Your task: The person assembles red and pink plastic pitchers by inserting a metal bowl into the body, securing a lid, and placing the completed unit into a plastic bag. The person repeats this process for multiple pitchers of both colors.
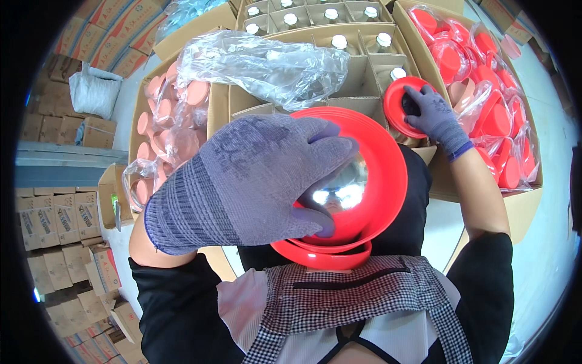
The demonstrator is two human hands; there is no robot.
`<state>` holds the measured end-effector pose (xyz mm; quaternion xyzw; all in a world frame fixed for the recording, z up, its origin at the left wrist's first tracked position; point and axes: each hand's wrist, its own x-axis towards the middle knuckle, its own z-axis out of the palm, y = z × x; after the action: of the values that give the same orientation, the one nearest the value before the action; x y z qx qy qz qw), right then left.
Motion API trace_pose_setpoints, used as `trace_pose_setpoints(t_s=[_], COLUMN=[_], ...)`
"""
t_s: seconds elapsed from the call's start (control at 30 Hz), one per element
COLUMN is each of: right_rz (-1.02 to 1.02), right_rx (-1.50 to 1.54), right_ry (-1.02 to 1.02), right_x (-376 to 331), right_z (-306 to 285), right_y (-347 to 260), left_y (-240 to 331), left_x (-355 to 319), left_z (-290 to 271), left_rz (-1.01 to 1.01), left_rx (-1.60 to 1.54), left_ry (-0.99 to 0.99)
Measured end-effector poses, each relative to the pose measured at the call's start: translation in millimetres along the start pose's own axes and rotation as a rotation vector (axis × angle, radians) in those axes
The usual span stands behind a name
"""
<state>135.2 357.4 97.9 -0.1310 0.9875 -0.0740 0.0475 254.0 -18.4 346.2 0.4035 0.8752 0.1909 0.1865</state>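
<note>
My left hand, in a grey glove, has thumb and fingers curled round a shiny silver, rounded piece. That piece sits inside a wide red bowl-shaped piece, held close to my body. Below its near edge shows another red rim. Over to the right, my right hand, gloved alike, bends its fingers over a smaller red round piece with a dark centre. This lies at the right edge of the divided carton; the fingertips partly hide its middle.
A divided cardboard carton holds several white-capped bottles. Clear plastic wrap lies across it. Pink wrapped parts fill a box at left, red wrapped parts one at right. Stacked cartons stand far left.
</note>
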Motion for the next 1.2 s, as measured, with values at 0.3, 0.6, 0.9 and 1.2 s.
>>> trace_pose_setpoints(t_s=[0.3, 0.6, 0.9, 1.2], right_rz=[-0.329, -0.569, -0.480, -0.848], right_rx=[1.714, 0.582, 1.176, 0.481], right_ry=[0.303, 0.651, 0.555, 0.573], right_x=[-35, -79, -90, -87], right_z=[-140, -165, -130, -156], right_y=[-179, -154, -157, -189], left_y=[-31, -49, -36, -32], left_x=[8, -55, -57, -46], left_z=[0, 21, 21, 11], left_rz=[0.184, -0.002, 0.091, 0.359], left_rx=[-0.092, -0.709, -0.625, -0.222], left_ry=[0.759, 0.998, 0.602, 0.410])
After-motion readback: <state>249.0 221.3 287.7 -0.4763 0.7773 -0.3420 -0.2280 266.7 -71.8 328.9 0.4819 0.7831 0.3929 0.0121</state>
